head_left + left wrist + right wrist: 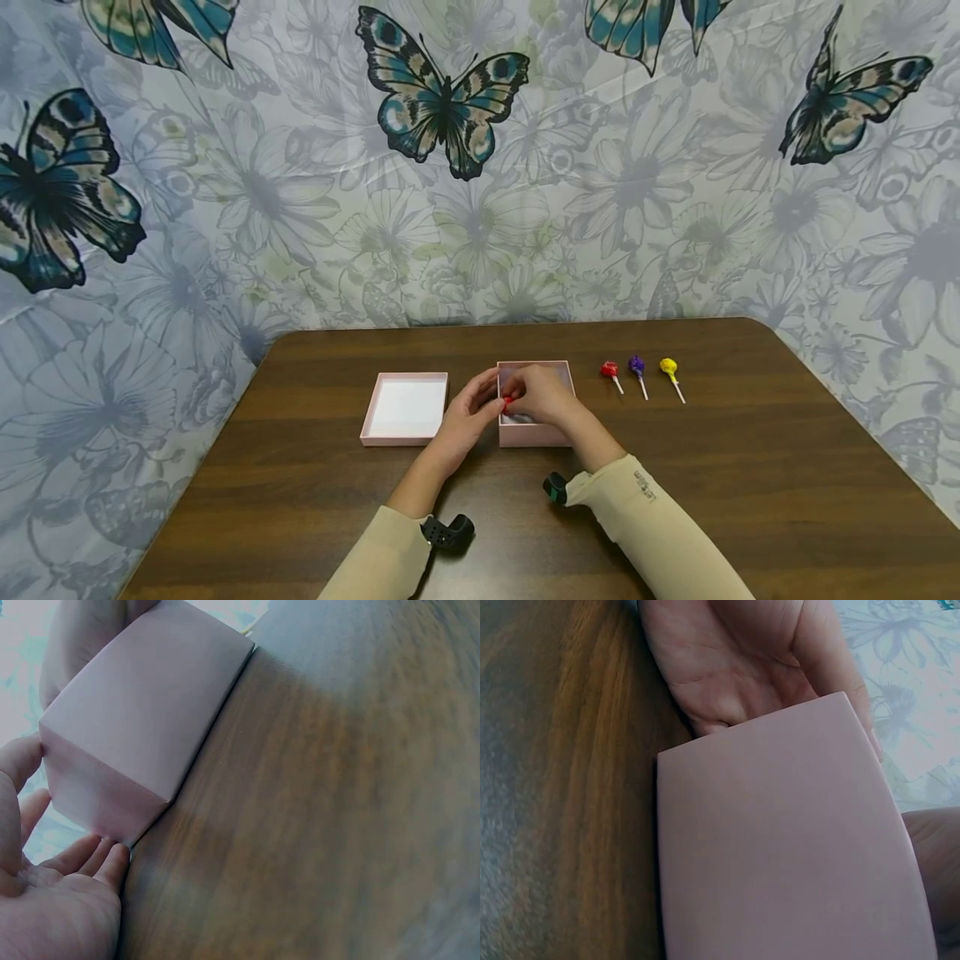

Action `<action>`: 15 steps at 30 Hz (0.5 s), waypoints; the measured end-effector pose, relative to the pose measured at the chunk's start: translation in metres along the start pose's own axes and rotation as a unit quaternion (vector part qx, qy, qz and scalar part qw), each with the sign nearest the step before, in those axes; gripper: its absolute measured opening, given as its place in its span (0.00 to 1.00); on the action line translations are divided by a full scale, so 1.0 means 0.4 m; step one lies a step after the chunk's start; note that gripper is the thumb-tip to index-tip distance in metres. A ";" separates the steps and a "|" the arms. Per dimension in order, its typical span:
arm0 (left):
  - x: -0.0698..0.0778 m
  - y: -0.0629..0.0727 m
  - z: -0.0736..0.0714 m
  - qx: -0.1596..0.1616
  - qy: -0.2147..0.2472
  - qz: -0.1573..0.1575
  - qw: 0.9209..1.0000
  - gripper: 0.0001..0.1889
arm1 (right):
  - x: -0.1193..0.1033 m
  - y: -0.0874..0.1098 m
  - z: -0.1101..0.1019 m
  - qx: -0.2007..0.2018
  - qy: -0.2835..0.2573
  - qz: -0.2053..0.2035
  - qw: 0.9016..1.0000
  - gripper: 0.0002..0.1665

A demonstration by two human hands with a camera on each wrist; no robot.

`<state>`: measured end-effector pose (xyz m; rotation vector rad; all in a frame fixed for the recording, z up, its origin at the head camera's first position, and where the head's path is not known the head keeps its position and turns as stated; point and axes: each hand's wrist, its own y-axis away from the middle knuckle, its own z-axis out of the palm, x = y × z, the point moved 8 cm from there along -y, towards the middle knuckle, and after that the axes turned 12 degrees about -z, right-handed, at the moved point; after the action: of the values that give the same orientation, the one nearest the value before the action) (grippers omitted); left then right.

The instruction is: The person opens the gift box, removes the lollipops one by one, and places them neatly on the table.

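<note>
A pink box [537, 436] with a pale interior stands on the table. My left hand [467, 414] holds its left wall, fingers against the outside, thumb over the rim. In the left wrist view, my left hand's fingertips touch the box's side [97, 791] low down. My right hand [546, 395] reaches over the rim into the box, fingers bent downward. Between the fingertips of both hands shows a small red thing [507, 402], mostly hidden. In the right wrist view, the box's front wall [780, 840] hides the right fingers. Something greyish lies inside the box.
A shallow pink lid [408, 408], white inside, lies left of the box. To the right lie a red lollipop [609, 369], a purple lollipop [637, 366] and a yellow lollipop [668, 367] in a row. Behind the brown table [495, 517] hangs a butterfly-patterned cloth [480, 250].
</note>
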<state>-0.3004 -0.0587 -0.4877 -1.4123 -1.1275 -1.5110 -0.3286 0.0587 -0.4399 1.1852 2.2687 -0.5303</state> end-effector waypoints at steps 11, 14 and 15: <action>0.001 0.002 -0.001 0.004 -0.001 0.004 1.000 0.29 | -0.011 -0.008 0.006 0.008 0.017 -0.021 1.000 0.09; 0.001 0.005 -0.001 0.005 -0.001 0.000 1.000 0.28 | -0.015 -0.008 0.006 0.006 0.022 -0.024 0.999 0.08; 0.002 0.006 -0.001 0.005 -0.002 0.001 1.000 0.29 | -0.016 -0.008 0.006 0.004 0.024 -0.025 0.999 0.08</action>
<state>-0.2984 -0.0598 -0.4868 -1.4107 -1.1345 -1.5005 -0.3277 0.0515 -0.4377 1.1583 2.3441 -0.5358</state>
